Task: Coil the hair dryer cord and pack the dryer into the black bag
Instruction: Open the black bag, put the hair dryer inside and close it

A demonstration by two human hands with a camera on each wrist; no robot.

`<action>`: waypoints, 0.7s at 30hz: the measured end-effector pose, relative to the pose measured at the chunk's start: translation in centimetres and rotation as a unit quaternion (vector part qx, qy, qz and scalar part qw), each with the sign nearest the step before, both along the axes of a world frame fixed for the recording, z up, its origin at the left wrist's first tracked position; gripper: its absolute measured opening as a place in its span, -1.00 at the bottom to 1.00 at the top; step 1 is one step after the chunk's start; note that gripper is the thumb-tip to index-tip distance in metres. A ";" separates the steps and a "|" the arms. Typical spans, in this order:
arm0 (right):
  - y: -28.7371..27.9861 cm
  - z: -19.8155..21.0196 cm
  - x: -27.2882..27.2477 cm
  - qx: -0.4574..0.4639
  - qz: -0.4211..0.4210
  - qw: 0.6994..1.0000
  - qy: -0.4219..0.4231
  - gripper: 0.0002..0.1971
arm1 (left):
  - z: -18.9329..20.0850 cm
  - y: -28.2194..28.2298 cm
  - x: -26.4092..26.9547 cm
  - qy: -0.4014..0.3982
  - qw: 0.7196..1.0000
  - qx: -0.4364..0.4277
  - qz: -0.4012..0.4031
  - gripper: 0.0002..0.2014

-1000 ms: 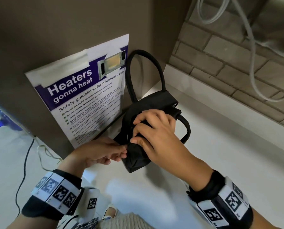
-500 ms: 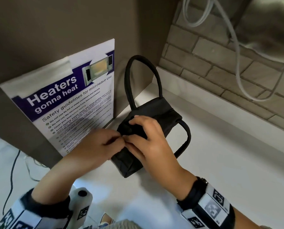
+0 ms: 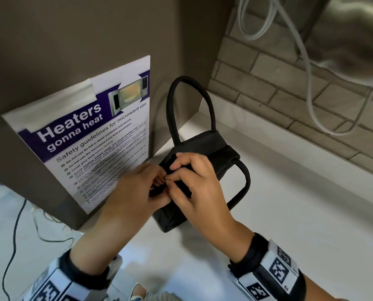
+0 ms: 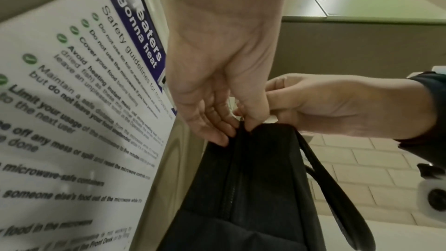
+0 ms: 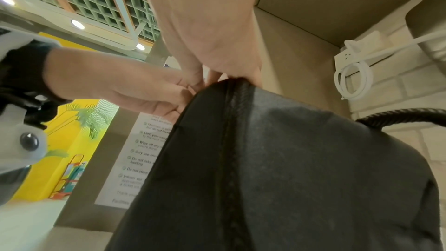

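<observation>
1. The black bag [image 3: 203, 148] stands on the white table [image 3: 289, 213], just beside the grey cabinet side that carries a microwave safety poster [image 3: 90, 144].
2. One handle loop [image 3: 189, 101] stands upright at the far end; the other [image 3: 244, 181] hangs over the bag's right side.
3. The left hand [image 3: 135, 187] reaches in from the left, knuckles up, its fingers [image 4: 217, 121] curled and pinching the fabric at the near end of the bag's top seam.
4. The right hand [image 3: 198, 185] arches over the bag top, wrist raised, thumb and forefinger pinching something small at the zipper line [image 5: 229, 140]; what it is cannot be told.
5. The two hands touch at the fingertips.
6. A white cable [image 3: 307, 68] hangs against the brick wall behind.
</observation>
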State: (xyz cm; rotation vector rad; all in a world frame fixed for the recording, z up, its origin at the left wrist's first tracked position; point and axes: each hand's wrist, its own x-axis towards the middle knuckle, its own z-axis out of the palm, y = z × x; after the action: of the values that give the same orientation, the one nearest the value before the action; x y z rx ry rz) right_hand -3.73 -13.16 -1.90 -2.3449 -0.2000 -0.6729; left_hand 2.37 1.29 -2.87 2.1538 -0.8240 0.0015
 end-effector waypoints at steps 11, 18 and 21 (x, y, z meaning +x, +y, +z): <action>-1.9 0.3 0.4 -0.039 -0.108 0.993 -0.018 -0.91 | 0.1 0.1 0.4 -0.008 1.000 0.001 -0.001 -0.81; -1.2 1.3 -0.4 -0.036 -0.085 0.996 -0.005 -0.95 | 1.2 -1.7 0.0 -0.051 0.998 0.022 0.017 -0.82; -1.8 1.1 -0.4 -0.052 -0.098 0.993 -0.026 -0.95 | 1.5 -2.3 0.1 -0.071 0.996 0.049 0.018 -0.87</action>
State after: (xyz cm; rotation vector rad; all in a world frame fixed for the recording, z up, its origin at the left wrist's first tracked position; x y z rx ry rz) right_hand -4.17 -14.92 -0.76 -2.4706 -0.0277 -0.8359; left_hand 2.49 -0.99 -1.32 2.2802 -0.8830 0.1359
